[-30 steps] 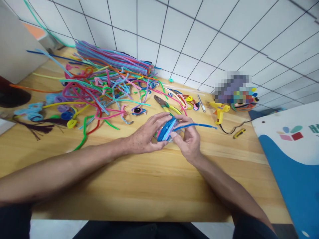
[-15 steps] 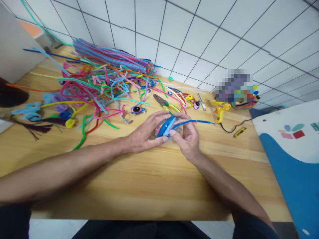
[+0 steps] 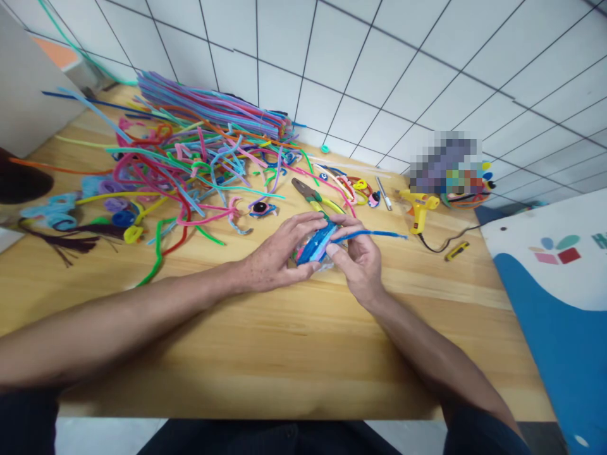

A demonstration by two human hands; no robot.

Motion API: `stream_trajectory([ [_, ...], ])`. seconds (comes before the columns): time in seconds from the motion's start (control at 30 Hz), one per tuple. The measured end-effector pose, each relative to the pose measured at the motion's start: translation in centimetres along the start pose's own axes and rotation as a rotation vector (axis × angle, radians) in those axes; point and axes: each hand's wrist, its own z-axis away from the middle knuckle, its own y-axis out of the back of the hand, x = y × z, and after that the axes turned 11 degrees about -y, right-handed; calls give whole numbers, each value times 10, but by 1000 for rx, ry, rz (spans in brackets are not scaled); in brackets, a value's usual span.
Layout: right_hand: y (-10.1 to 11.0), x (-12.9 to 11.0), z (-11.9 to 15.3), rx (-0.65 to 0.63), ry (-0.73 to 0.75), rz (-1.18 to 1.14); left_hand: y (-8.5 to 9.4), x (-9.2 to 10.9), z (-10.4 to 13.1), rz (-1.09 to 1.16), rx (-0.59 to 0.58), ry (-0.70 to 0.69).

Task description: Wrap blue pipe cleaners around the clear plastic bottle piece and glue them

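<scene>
Between my hands, above the wooden table, is a rounded bundle (image 3: 315, 245) wrapped in blue and lilac pipe cleaners, with something clear and shiny under it. My left hand (image 3: 279, 256) curls around its left side, thumb below and fingers over the top. Pinched at the right side by my right hand (image 3: 361, 260) is a blue pipe cleaner (image 3: 379, 234), whose free end sticks out to the right past the knuckles. Pliers (image 3: 315, 196) with yellow-green handles lie just behind the hands. The underside of the bundle is hidden.
A tangle of coloured pipe cleaners (image 3: 190, 164) covers the back left, before a thick stack of straight ones (image 3: 213, 104). At the right lie a yellow glue gun (image 3: 419, 212), its dark cord and a yellow cutter (image 3: 457, 251). A tiled wall (image 3: 360, 76) closes off the back.
The bundle has turned slightly between my hands, and the blue free end has dipped a little. My right hand has shifted slightly to the right.
</scene>
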Motion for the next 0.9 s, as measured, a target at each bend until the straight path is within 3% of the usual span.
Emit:
stream_trajectory([
  [0.9,-3,2,-2,25,43,1,6,-4,0,16,-22,37],
])
